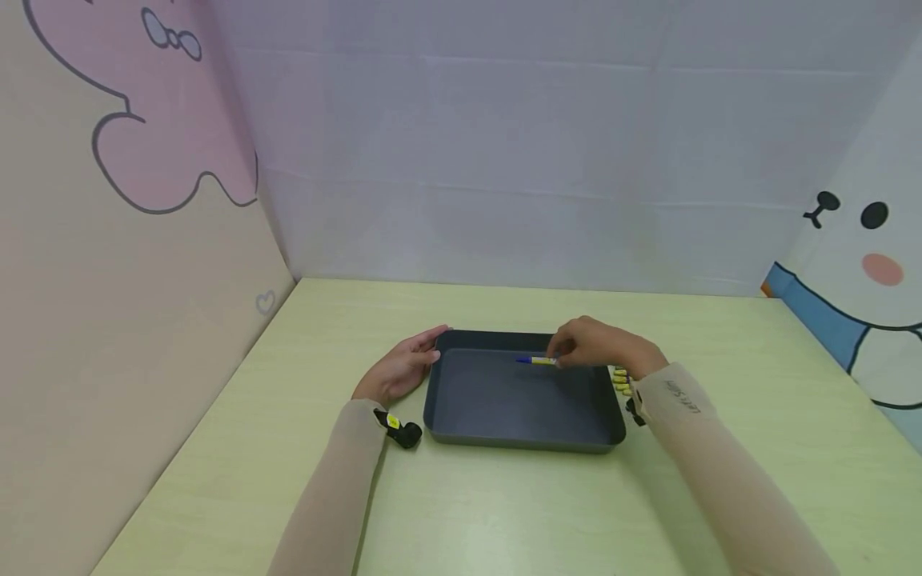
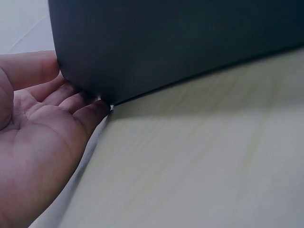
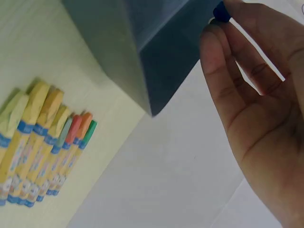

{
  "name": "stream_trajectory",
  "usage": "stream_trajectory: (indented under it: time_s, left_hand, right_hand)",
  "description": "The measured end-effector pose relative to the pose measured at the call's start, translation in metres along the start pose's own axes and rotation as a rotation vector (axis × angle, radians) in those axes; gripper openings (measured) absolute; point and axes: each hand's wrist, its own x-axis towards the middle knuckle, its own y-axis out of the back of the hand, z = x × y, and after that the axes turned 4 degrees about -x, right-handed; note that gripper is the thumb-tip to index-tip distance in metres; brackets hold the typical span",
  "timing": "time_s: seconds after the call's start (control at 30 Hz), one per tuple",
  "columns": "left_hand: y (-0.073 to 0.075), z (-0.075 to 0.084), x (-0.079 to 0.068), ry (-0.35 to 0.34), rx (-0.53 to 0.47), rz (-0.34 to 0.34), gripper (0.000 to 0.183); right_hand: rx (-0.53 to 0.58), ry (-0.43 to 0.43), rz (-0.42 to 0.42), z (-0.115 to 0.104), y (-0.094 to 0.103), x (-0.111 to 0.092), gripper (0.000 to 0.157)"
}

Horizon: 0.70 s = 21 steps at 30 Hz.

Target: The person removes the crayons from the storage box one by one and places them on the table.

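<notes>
A dark grey baking tray [image 1: 524, 400] lies on the table, and my left hand [image 1: 403, 368] holds its far left corner. In the left wrist view, the thumb [image 2: 40, 69] meets the tray's edge while the other fingers reach behind and below it. Above the tray's far right part, my right hand [image 1: 594, 344] pinches a blue crayon [image 1: 533, 361] with a yellow wrapper, its tip toward the left. Only the crayon's blue end [image 3: 222, 13] shows in the right wrist view, between thumb and fingertips.
Several crayons [image 3: 38, 142] in yellow wrappers lie in a row to the right of the tray, partly hidden by my right wrist in the head view. A pale wall [image 1: 504, 160] stands behind the table [image 1: 461, 512], with printed panels at both sides.
</notes>
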Motion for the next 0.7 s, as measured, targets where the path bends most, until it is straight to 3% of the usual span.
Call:
stream_trajectory:
  time_s: [0.7]
  left_hand:
    - [0.001, 0.002, -0.001, -0.008, 0.012, -0.017, 0.061]
  right_hand:
    - [0.005, -0.021, 0.033, 0.025, 0.013, -0.040, 0.020]
